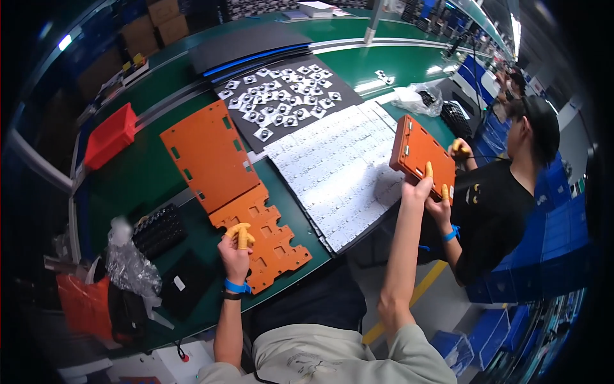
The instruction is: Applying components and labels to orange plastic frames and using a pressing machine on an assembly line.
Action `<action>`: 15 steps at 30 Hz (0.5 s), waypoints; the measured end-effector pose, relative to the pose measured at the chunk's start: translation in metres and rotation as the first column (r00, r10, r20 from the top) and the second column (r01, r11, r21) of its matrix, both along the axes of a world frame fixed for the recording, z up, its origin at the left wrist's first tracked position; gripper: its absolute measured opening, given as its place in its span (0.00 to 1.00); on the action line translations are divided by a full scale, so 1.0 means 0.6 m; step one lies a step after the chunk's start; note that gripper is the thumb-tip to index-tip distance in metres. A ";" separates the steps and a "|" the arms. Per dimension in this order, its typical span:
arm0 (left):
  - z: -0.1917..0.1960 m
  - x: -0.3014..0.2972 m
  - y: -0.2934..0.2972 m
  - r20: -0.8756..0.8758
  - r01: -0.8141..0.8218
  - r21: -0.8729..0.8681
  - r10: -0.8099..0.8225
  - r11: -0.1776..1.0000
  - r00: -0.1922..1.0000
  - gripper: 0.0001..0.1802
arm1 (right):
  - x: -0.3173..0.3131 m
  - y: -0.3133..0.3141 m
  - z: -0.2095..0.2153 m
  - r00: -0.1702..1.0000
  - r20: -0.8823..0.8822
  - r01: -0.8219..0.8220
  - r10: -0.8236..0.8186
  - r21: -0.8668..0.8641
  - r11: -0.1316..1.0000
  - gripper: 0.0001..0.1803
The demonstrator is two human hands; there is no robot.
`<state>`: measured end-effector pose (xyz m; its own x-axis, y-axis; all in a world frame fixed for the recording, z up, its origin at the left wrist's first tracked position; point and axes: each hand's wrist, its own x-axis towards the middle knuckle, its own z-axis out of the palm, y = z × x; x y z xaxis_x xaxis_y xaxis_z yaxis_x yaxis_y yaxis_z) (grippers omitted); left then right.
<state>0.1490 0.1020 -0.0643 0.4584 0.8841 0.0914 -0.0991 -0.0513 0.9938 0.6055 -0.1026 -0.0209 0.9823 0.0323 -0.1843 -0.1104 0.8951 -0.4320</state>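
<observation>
My left hand (pixel 235 255), in yellow finger cots and a blue wristband, is over the lower half of an opened orange fixture (pixel 276 240). Its fingers are curled together; I cannot make out what, if anything, is between them. This lower half has cut-outs and notched edges, and the flat upper panel (pixel 208 153) lies folded out beyond it. Out to the right, my right hand (pixel 419 187) grips a closed, box-like orange fixture (pixel 425 148), tilted in the air. A co-worker's hand (pixel 439 210) also touches its lower edge.
White printed panels (pixel 339 166) cover the table's middle. Several small white pieces with black centres (pixel 281 96) lie on a black sheet behind. A red bin (pixel 110 136), clear plastic bag (pixel 131 256) and black tray (pixel 160 230) stand left. The co-worker (pixel 499 192) is close on the right.
</observation>
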 end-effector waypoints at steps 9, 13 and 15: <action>0.063 -0.010 -0.022 0.074 -0.117 0.126 0.109 0.985 0.991 0.11 | -0.127 0.009 0.003 0.989 0.142 -0.006 0.041 -0.239 0.971 0.22; 0.099 0.016 -0.062 0.415 0.227 -0.040 -0.190 0.973 0.890 0.11 | -0.266 -0.012 0.041 0.994 0.041 -0.072 0.100 -0.438 0.896 0.24; 0.139 0.026 -0.085 0.257 0.317 0.069 -0.323 0.946 0.911 0.15 | -0.357 0.015 0.078 0.974 0.106 -0.161 0.202 -0.308 0.938 0.25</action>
<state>0.1645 0.0510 0.0191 0.6730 0.6899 0.2666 -0.3704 0.0023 0.9289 0.3912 -0.0939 0.0256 0.9811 0.1763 -0.0796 -0.1813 0.6949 -0.6959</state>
